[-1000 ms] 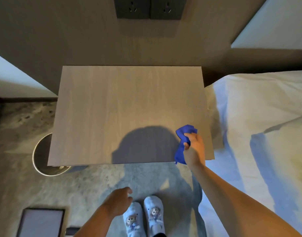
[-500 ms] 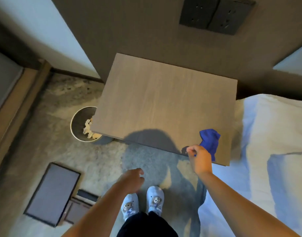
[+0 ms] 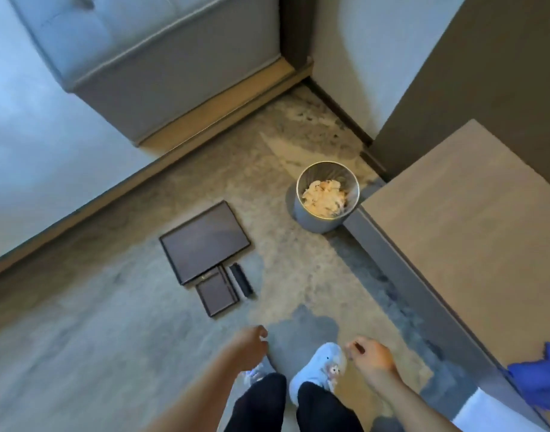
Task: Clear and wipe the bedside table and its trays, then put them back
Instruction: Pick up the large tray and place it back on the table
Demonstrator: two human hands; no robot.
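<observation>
2 flat rectangular dark trays, a large tray (image 3: 204,241) and a small tray (image 3: 217,294), are lying on the mottled carpet (image 3: 111,322) beside the woodgrain surface (image 3: 473,232), where a crumpled blue cloth (image 3: 541,378) is resting. The left hand (image 3: 250,346) and right hand (image 3: 368,358) are hanging loosely curled, holding nothing.

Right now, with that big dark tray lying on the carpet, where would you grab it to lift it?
Probably by the raised rim of the large tray, at its two short ends, one hand each, coming from above. It lies flat on the carpet, so only the rim offers purchase. The near long edge is crowded by the small tray touching it.
</observation>
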